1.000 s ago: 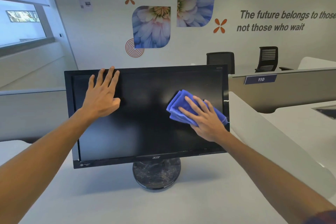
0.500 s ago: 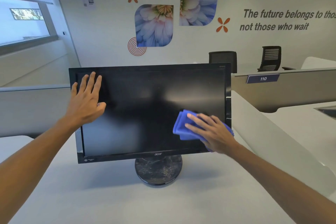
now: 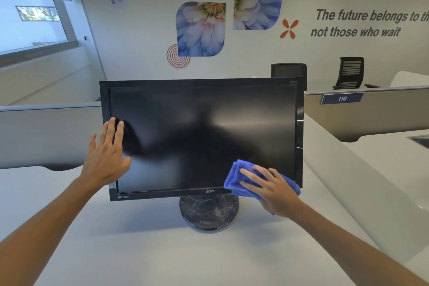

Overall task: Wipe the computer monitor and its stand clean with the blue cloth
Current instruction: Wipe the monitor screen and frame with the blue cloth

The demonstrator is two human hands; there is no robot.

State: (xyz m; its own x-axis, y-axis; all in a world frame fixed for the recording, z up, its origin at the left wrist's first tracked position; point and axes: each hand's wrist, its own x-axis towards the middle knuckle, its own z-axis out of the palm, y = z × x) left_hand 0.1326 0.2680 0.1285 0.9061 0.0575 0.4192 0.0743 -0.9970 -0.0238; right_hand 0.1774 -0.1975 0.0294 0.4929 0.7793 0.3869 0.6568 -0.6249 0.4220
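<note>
A black monitor (image 3: pixel 202 127) stands on a round, dusty black stand (image 3: pixel 209 212) on a white desk (image 3: pixel 139 251). My right hand (image 3: pixel 274 190) presses a folded blue cloth (image 3: pixel 236 181) flat against the screen's lower right corner, over the bottom bezel. My left hand (image 3: pixel 106 155) rests flat with fingers spread on the screen's left edge, overlapping the left bezel. The screen is dark with pale reflections.
Grey desk partitions (image 3: pixel 46 134) run behind the monitor on both sides; the right one carries a "110" label (image 3: pixel 342 98). Two black office chairs (image 3: pixel 350 72) stand at the back wall. A neighbouring white desk (image 3: pixel 394 165) lies to the right.
My right hand slid the cloth down the screen from mid-right to the lower right corner. My left hand moved down and left, from the top left area to the left edge.
</note>
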